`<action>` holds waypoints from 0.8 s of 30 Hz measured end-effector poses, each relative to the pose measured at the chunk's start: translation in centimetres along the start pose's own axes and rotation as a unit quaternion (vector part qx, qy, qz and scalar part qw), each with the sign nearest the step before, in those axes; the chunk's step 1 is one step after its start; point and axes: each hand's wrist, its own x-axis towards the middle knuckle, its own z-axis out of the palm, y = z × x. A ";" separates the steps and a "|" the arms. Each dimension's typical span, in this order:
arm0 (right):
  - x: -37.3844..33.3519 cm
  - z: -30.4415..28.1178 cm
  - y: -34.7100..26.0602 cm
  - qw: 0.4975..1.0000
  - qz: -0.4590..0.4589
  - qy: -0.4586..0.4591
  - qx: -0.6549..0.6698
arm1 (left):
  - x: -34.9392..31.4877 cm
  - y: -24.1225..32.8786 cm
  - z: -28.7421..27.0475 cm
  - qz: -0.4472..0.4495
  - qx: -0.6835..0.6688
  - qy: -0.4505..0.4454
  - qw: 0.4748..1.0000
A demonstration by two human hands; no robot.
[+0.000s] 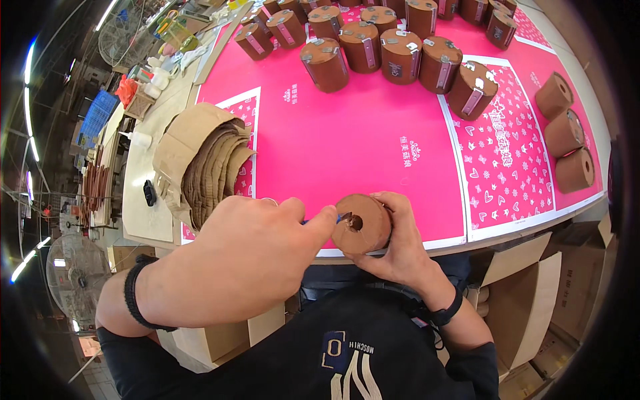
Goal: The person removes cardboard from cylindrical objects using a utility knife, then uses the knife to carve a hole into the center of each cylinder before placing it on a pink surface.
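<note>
My right hand [400,243] is closed round a brown leather-look cylinder [373,239] at the table's front edge. Its flat end, with a hole in the middle, faces me and to the left. My left hand [267,233] pinches a thin blue tool [345,217] whose dark tip is at the rim of that hole. Most of the tool is hidden behind my fingers, so its exact kind does not show. Beyond my left hand lies a thick stack of curved brown paper sheets [200,157].
Several brown cylinders with metal fittings and straps [400,57] stand at the back of the pink-covered table [353,143]. Plain brown cylinders [565,133] line the right side. A white squeeze bottle [137,139] and black object [149,193] are left. Open cardboard boxes [527,293] stand below.
</note>
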 end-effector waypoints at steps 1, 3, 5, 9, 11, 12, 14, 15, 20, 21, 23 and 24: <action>0.0 0.0 0.0 1.000 0.000 0.000 0.000 | 0.1 0.1 0.0 0.000 0.000 0.001 1.000; 0.1 0.0 -0.1 1.000 -0.007 0.004 -0.002 | 0.2 0.3 -0.1 0.010 0.025 -0.019 0.999; 0.2 0.0 -0.2 1.000 -0.009 0.005 -0.005 | 0.4 0.6 0.0 0.009 0.038 -0.024 0.999; 0.3 0.0 -0.3 1.000 -0.014 0.010 -0.008 | 0.5 1.0 0.4 0.011 0.061 -0.022 0.998; 0.3 0.0 -0.2 1.000 -0.017 0.011 -0.009 | 0.6 1.4 1.0 0.015 0.075 -0.010 0.997; 0.3 0.0 -0.1 1.000 -0.020 0.012 -0.009 | 0.6 1.5 1.1 0.019 0.088 0.002 0.996; 0.2 -0.1 0.0 1.000 -0.021 0.011 -0.007 | 0.8 1.5 0.8 0.022 0.071 -0.012 0.997; 0.2 -0.1 0.1 1.000 -0.023 0.010 -0.004 | 1.0 1.4 0.6 0.024 0.054 -0.025 0.998; -0.1 -0.3 -0.1 1.000 -0.008 0.016 -0.019 | 2.6 -1.3 0.7 -0.024 -0.111 -0.072 0.991; 0.0 -0.5 -0.5 0.997 -0.014 0.014 -0.076 | 2.8 -1.8 0.9 -0.021 -0.163 -0.048 0.985; 0.3 -0.8 -0.8 0.995 -0.051 -0.006 -0.083 | 3.3 -1.9 0.5 -0.046 -0.182 -0.106 0.977; 0.4 -0.9 -0.9 0.992 -0.087 -0.027 -0.089 | 3.4 -2.4 0.9 -0.039 -0.218 -0.110 0.969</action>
